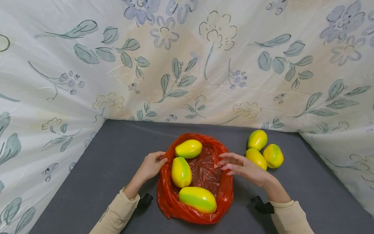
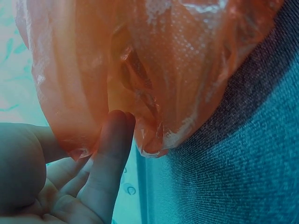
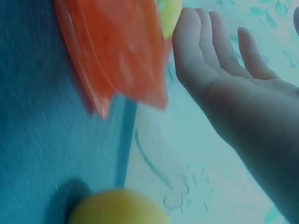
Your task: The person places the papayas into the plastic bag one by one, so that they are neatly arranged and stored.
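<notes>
A red plastic bag (image 1: 205, 175) stands with its mouth spread wide. Inside lie three glossy yellow-green fruits shaped like mangoes: an upper fruit (image 1: 188, 149), a middle fruit (image 1: 181, 172) and a lower fruit (image 1: 197, 200). At the left rim, my left hand (image 1: 152, 166) pinches the plastic between thumb and fingers; the left wrist view shows these fingers (image 2: 110, 163) against the bag's folds. My right hand (image 1: 245, 167) hovers over the right rim with loosely extended fingers and holds nothing. In the right wrist view that hand (image 3: 219, 74) appears beside the bag (image 3: 117, 51).
Three more such fruits sit grouped right of the bag: a back fruit (image 1: 257, 140), a right fruit (image 1: 273, 156) and a front fruit (image 1: 256, 158) partly behind my right hand. Everything stands on a dark grey tabletop (image 1: 122, 139). Floral cloth (image 1: 181, 65) hangs behind and along both sides.
</notes>
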The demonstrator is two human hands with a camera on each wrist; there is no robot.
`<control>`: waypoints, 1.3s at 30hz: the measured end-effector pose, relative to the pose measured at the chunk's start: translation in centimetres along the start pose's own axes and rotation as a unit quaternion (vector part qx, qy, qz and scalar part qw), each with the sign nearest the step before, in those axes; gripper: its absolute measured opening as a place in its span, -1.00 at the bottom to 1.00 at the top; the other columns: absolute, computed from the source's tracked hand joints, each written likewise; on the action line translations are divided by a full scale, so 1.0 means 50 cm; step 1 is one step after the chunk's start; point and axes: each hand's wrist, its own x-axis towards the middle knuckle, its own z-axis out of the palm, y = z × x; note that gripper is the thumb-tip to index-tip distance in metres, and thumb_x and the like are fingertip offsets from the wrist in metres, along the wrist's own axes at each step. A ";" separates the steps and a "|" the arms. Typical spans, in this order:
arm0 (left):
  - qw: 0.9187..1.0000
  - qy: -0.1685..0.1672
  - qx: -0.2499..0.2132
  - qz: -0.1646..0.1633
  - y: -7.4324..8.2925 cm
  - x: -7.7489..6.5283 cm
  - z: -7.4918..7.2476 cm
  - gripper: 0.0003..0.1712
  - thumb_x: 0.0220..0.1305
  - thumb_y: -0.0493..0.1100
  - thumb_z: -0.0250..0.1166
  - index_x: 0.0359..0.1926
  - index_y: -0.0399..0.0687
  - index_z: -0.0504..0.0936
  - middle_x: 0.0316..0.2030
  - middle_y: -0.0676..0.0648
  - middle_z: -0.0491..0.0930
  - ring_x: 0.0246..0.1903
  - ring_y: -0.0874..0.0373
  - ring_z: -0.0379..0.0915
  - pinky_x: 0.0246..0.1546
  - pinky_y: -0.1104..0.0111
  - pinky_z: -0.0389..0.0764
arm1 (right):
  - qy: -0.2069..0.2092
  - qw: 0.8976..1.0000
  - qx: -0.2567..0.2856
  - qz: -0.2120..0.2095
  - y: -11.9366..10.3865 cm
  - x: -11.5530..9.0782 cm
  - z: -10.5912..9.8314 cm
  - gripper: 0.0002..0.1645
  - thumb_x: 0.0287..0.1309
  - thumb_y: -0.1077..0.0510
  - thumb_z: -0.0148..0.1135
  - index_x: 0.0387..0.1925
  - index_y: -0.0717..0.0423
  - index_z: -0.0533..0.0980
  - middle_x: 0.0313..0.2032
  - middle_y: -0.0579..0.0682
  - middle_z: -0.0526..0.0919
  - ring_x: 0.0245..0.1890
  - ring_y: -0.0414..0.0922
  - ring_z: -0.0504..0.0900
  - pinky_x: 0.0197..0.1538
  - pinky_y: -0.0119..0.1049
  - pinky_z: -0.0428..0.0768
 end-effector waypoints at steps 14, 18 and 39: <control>1.000 0.002 -0.005 -0.004 -0.001 -0.003 0.001 -0.73 0.28 -0.33 0.23 0.00 -0.29 0.62 -0.31 -0.07 0.63 -0.37 0.09 0.61 -0.41 0.28 0.61 | 0.135 0.991 0.000 -0.007 -0.027 -0.054 -0.072 -0.53 0.47 0.10 -0.12 0.30 0.17 0.21 0.12 0.04 0.44 0.08 -0.10 0.48 0.04 -0.25 0.51; 1.000 0.002 -0.005 -0.005 0.000 -0.003 0.000 -0.73 0.29 -0.33 0.23 0.00 -0.29 0.61 -0.31 -0.07 0.62 -0.38 0.10 0.60 -0.42 0.29 0.60 | 0.165 0.986 0.014 -0.008 -0.030 -0.065 -0.090 -0.61 0.47 0.08 -0.12 0.24 0.08 0.25 0.09 0.00 0.46 0.09 -0.08 0.46 0.04 -0.31 0.50; 1.000 0.004 0.004 -0.001 0.000 -0.003 0.003 -0.73 0.28 -0.33 0.24 0.00 -0.30 0.62 -0.29 -0.08 0.64 -0.34 0.07 0.61 -0.36 0.25 0.62 | 0.211 0.967 0.129 -0.058 -0.006 -0.126 -0.180 -0.71 0.49 0.08 -0.21 0.15 -0.13 0.31 0.02 -0.12 0.50 0.00 -0.19 0.51 -0.01 -0.35 0.52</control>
